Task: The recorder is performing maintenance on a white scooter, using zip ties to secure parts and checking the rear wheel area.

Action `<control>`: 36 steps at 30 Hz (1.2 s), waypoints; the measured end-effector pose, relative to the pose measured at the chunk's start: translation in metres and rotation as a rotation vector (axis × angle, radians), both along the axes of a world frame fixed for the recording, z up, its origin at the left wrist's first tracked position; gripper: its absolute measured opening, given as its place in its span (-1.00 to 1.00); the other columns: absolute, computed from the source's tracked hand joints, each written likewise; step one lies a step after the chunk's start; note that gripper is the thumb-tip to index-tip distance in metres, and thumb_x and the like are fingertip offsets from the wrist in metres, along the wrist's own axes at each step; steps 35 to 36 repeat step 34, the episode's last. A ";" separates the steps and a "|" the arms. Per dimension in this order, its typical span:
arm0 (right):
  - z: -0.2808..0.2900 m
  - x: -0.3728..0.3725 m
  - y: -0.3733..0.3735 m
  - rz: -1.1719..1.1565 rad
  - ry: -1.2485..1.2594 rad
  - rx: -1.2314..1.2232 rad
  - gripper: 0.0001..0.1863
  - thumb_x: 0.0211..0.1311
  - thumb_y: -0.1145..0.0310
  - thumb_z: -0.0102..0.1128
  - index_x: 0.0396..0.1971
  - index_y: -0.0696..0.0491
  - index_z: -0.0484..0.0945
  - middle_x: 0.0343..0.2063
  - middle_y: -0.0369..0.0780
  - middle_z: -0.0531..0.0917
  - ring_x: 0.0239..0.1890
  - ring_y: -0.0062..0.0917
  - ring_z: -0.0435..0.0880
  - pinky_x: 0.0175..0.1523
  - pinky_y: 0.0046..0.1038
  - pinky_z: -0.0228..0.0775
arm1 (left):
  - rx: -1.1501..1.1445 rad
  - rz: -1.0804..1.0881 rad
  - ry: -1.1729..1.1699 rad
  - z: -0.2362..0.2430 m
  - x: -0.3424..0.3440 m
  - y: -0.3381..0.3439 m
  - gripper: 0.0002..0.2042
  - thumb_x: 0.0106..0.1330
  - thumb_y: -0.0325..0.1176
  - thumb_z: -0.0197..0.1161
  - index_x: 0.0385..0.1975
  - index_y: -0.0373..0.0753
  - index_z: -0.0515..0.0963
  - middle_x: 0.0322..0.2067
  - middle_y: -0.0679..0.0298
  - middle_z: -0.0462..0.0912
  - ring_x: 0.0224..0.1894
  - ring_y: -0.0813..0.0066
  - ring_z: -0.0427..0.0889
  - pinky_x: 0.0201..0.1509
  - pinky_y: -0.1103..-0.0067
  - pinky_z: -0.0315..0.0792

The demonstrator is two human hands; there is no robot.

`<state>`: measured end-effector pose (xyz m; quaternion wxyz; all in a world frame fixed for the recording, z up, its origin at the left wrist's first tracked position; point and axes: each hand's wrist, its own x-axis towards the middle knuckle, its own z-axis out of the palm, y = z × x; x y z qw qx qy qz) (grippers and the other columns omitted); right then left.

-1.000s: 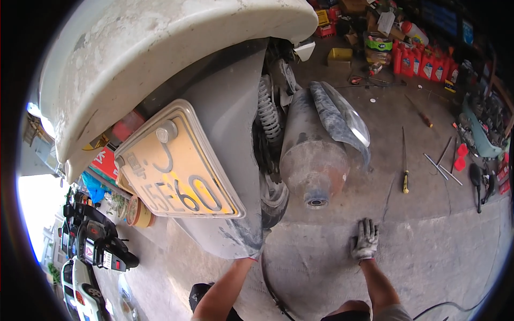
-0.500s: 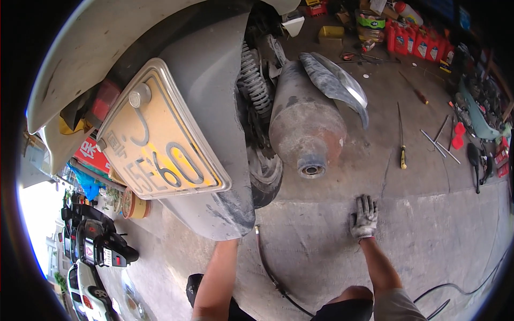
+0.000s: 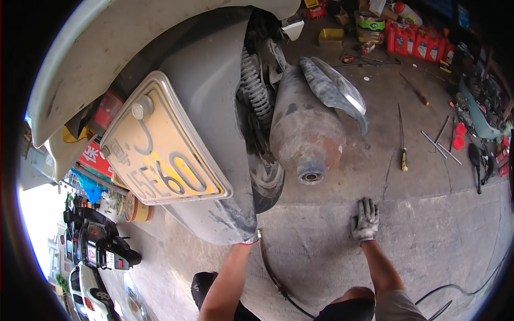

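My right hand point(image 3: 366, 220), in a grey-white work glove, lies flat on the concrete floor with its fingers stretched out. My left hand point(image 3: 248, 243) reaches behind the lower tip of a scooter's grey rear mudguard point(image 3: 230, 220). Only its wrist and the red glove cuff show; the fingers are hidden, so any hold is out of sight. Above it, a yellow license plate point(image 3: 160, 144) is fixed to the mudguard. Right of the mudguard are a coil shock absorber point(image 3: 254, 85), part of the rear tyre point(image 3: 270, 195) and a rusty exhaust muffler point(image 3: 308, 125) with a loose-looking heat shield point(image 3: 337, 88).
A hose point(image 3: 270, 273) with a metal end runs along the floor between my arms. To the right lie a yellow-handled screwdriver point(image 3: 403, 155), metal rods point(image 3: 441, 144) and a black mirror point(image 3: 475, 163). Red bottles point(image 3: 415, 43) stand far right; parked scooters point(image 3: 104, 243) are at left.
The mudguard and plate sit slightly lower in view. My left forearm has shifted a little right, and its glove cuff now shows. My right hand stays flat on the floor.
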<state>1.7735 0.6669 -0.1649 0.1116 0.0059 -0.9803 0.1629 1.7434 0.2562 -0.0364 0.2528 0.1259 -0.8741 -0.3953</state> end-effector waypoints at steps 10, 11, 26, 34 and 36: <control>-0.002 0.000 0.001 0.007 0.021 0.005 -0.27 0.03 0.21 0.14 0.26 0.11 0.24 0.30 -0.05 0.22 0.38 -0.15 0.10 0.46 -0.10 -0.19 | -0.039 -0.071 0.011 -0.002 0.005 0.034 -0.51 0.32 -0.06 0.07 0.06 -0.36 0.42 0.06 0.04 0.51 0.10 0.12 0.45 0.23 0.35 0.24; -0.002 0.000 0.001 0.010 0.031 0.004 -0.27 0.03 0.21 0.14 0.26 0.11 0.24 0.30 -0.05 0.23 0.38 -0.15 0.10 0.46 -0.10 -0.19 | -0.024 -0.076 -0.043 -0.002 0.005 0.033 -0.49 0.32 -0.03 0.07 0.07 -0.36 0.42 0.07 0.04 0.51 0.10 0.12 0.45 0.23 0.34 0.24; 0.001 0.001 0.002 -0.005 0.009 -0.020 -0.28 0.02 0.17 0.12 0.24 0.11 0.27 0.29 -0.04 0.23 0.38 -0.14 0.11 0.44 -0.07 -0.15 | -0.161 -0.100 0.020 -0.034 0.002 0.015 -0.46 0.34 0.03 0.02 0.11 -0.33 0.41 0.10 0.04 0.50 0.13 0.11 0.44 0.25 0.32 0.22; 0.002 -0.003 0.003 -0.001 -0.001 -0.071 -0.26 -0.06 0.21 0.13 0.21 0.13 0.28 0.28 -0.02 0.24 0.36 -0.09 0.12 0.43 -0.04 -0.15 | -0.340 -0.064 -0.268 -0.014 0.037 -0.006 -0.52 0.34 -0.14 -0.02 0.18 -0.28 0.34 0.21 -0.05 0.33 0.29 -0.02 0.20 0.38 0.31 0.02; 0.002 -0.003 0.003 -0.001 -0.001 -0.071 -0.26 -0.06 0.21 0.13 0.21 0.13 0.28 0.28 -0.02 0.24 0.36 -0.09 0.12 0.43 -0.04 -0.15 | -0.340 -0.064 -0.268 -0.014 0.037 -0.006 -0.52 0.34 -0.14 -0.02 0.18 -0.28 0.34 0.21 -0.05 0.33 0.29 -0.02 0.20 0.38 0.31 0.02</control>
